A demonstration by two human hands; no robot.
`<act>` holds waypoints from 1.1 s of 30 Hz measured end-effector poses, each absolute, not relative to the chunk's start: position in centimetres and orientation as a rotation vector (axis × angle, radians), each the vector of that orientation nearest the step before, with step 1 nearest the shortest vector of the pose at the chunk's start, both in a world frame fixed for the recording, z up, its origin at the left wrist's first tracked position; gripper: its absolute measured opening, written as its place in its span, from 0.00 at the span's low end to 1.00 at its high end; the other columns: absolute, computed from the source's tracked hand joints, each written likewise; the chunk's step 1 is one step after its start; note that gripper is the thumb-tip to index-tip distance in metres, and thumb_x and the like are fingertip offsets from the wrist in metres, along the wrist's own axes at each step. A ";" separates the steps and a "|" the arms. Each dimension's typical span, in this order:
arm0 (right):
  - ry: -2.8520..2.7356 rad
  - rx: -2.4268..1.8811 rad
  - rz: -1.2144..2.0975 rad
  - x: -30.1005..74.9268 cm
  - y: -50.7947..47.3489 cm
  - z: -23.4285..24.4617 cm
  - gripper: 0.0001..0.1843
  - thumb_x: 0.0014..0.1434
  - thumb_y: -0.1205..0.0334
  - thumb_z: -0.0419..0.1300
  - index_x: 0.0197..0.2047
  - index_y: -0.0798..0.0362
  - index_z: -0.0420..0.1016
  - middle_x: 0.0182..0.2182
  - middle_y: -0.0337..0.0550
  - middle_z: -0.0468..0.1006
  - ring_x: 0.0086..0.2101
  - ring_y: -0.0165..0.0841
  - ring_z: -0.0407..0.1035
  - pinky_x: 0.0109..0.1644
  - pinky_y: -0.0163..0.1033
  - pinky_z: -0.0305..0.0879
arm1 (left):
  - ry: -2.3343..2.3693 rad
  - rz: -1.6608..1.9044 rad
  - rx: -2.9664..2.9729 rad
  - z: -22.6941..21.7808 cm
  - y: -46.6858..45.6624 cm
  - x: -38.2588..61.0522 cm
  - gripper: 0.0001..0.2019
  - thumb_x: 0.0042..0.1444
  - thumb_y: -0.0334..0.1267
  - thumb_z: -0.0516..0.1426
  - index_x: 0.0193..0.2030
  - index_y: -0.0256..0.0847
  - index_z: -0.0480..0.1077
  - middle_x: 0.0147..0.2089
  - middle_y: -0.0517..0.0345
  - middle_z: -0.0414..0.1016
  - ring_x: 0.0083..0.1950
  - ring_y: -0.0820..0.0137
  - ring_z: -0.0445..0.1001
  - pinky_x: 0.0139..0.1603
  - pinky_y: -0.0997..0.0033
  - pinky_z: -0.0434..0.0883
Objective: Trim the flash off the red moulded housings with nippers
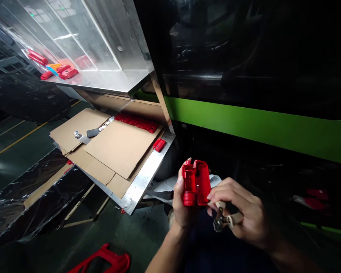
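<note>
Your right hand (pixel 244 210): wrapped round pliers (pixel 219 221) | your left hand (pixel 182 213): clamped on the open red case (pixel 204 184), just left of your right hand

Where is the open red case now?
In the head view, low and right of centre, the case is in the left hand, the right hand beside it.
</note>
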State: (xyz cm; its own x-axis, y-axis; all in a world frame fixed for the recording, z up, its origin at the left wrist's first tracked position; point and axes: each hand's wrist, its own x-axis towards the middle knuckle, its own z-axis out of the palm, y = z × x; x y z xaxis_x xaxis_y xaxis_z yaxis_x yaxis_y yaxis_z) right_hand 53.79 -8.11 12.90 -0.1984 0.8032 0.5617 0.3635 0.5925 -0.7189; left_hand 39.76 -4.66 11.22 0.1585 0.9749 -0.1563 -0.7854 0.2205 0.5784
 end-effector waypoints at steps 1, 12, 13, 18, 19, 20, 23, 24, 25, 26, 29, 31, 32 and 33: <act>-1.793 -0.959 0.531 53.9 -8.2 12.8 0.10 0.59 0.77 0.57 0.41 0.55 0.72 0.36 0.42 0.77 0.40 0.29 0.69 0.44 0.37 0.69 | 0.586 1.308 0.431 11.1 -4.8 39.8 0.23 0.66 0.49 0.51 0.61 0.40 0.70 0.55 0.48 0.76 0.53 0.60 0.75 0.52 0.65 0.73; -1.977 -0.925 0.324 53.9 -8.3 12.0 0.08 0.62 0.74 0.58 0.44 0.57 0.74 0.36 0.44 0.78 0.37 0.34 0.68 0.41 0.43 0.65 | 0.597 1.287 0.455 10.4 -5.0 40.1 0.19 0.67 0.46 0.49 0.59 0.41 0.69 0.53 0.50 0.74 0.50 0.63 0.72 0.52 0.67 0.69; -1.996 -0.935 0.234 53.7 -8.3 11.9 0.08 0.61 0.74 0.58 0.44 0.58 0.74 0.36 0.46 0.78 0.37 0.35 0.68 0.40 0.44 0.64 | 0.605 1.293 0.443 10.4 -4.9 40.2 0.18 0.67 0.46 0.50 0.58 0.41 0.70 0.51 0.51 0.74 0.48 0.65 0.72 0.50 0.68 0.70; -1.974 -0.953 0.023 52.9 -8.3 10.3 0.09 0.59 0.76 0.60 0.43 0.60 0.75 0.36 0.49 0.79 0.37 0.37 0.70 0.40 0.45 0.66 | 0.680 1.295 0.444 10.0 -4.9 40.6 0.17 0.66 0.47 0.52 0.55 0.42 0.71 0.48 0.54 0.72 0.47 0.67 0.71 0.51 0.70 0.69; -1.940 -0.992 0.001 53.0 -8.1 9.8 0.08 0.59 0.76 0.60 0.42 0.59 0.74 0.36 0.48 0.79 0.37 0.36 0.70 0.41 0.45 0.67 | 0.686 1.280 0.467 9.7 -5.0 40.4 0.17 0.66 0.47 0.52 0.55 0.42 0.71 0.48 0.54 0.72 0.48 0.67 0.72 0.51 0.71 0.70; -1.882 -1.059 -0.035 53.2 -7.8 9.3 0.07 0.59 0.75 0.59 0.41 0.57 0.73 0.35 0.46 0.79 0.37 0.35 0.70 0.41 0.44 0.68 | 0.687 1.246 0.497 9.4 -5.2 40.2 0.17 0.66 0.47 0.53 0.55 0.42 0.70 0.48 0.54 0.73 0.46 0.67 0.73 0.50 0.71 0.71; -1.606 -1.306 -0.193 55.1 -6.8 8.2 0.09 0.59 0.76 0.59 0.41 0.54 0.72 0.33 0.44 0.77 0.35 0.34 0.70 0.41 0.42 0.69 | 0.682 1.060 0.554 8.6 -5.6 38.5 0.20 0.64 0.49 0.53 0.59 0.44 0.67 0.50 0.49 0.74 0.33 0.68 0.76 0.30 0.73 0.72; -1.532 -1.347 -0.237 56.1 -6.6 7.8 0.12 0.58 0.77 0.60 0.43 0.55 0.72 0.34 0.45 0.77 0.36 0.35 0.71 0.42 0.42 0.70 | 0.690 1.000 0.532 8.4 -5.5 37.8 0.22 0.64 0.51 0.52 0.60 0.44 0.65 0.51 0.46 0.74 0.28 0.69 0.75 0.21 0.75 0.68; -1.486 -1.350 -0.274 57.3 -6.4 7.4 0.15 0.56 0.78 0.61 0.45 0.55 0.72 0.35 0.46 0.77 0.36 0.35 0.72 0.42 0.43 0.70 | 0.696 0.972 0.495 8.5 -5.3 37.0 0.24 0.64 0.53 0.50 0.62 0.45 0.63 0.51 0.43 0.75 0.24 0.70 0.74 0.15 0.78 0.61; -1.457 -1.324 -0.308 58.5 -6.2 6.8 0.17 0.54 0.78 0.62 0.47 0.54 0.72 0.37 0.46 0.78 0.37 0.37 0.73 0.42 0.44 0.71 | 0.691 0.981 0.456 8.7 -5.0 36.4 0.26 0.65 0.55 0.48 0.64 0.45 0.61 0.51 0.41 0.75 0.22 0.69 0.73 0.12 0.80 0.56; -1.368 -1.346 -0.388 62.4 -4.9 3.3 0.18 0.53 0.74 0.64 0.47 0.52 0.73 0.41 0.48 0.79 0.42 0.42 0.75 0.48 0.49 0.72 | 0.570 1.087 0.406 10.2 -4.1 34.9 0.30 0.64 0.59 0.45 0.69 0.49 0.56 0.53 0.37 0.74 0.22 0.68 0.73 0.08 0.82 0.51; -1.302 -1.684 -0.326 64.3 -3.4 -0.5 0.12 0.57 0.65 0.62 0.46 0.52 0.74 0.47 0.51 0.78 0.47 0.44 0.74 0.50 0.48 0.72 | 0.488 1.130 0.425 11.3 -3.7 34.3 0.30 0.64 0.59 0.44 0.70 0.53 0.55 0.54 0.37 0.74 0.21 0.67 0.73 0.07 0.82 0.50; -1.292 -1.753 -0.268 64.8 -2.8 -2.6 0.13 0.57 0.59 0.62 0.45 0.54 0.75 0.49 0.55 0.77 0.47 0.46 0.75 0.46 0.49 0.73 | 0.473 1.140 0.427 11.7 -3.6 34.2 0.29 0.65 0.58 0.44 0.70 0.55 0.55 0.54 0.37 0.74 0.21 0.68 0.73 0.07 0.82 0.50; -1.280 -1.782 -0.225 65.1 -2.4 -4.6 0.13 0.58 0.56 0.60 0.43 0.55 0.76 0.47 0.57 0.78 0.42 0.46 0.76 0.41 0.48 0.73 | 0.462 1.147 0.423 12.0 -3.5 34.0 0.28 0.65 0.58 0.43 0.70 0.56 0.55 0.54 0.38 0.75 0.21 0.68 0.73 0.07 0.82 0.50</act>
State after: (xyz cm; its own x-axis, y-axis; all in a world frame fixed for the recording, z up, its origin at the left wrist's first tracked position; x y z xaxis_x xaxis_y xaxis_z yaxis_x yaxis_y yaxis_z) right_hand 65.13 -2.43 -4.57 0.4468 0.6648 0.5986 0.8293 -0.0567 -0.5560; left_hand 33.99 -3.50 12.04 0.3383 0.9318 -0.1312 -0.7627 0.3532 0.5418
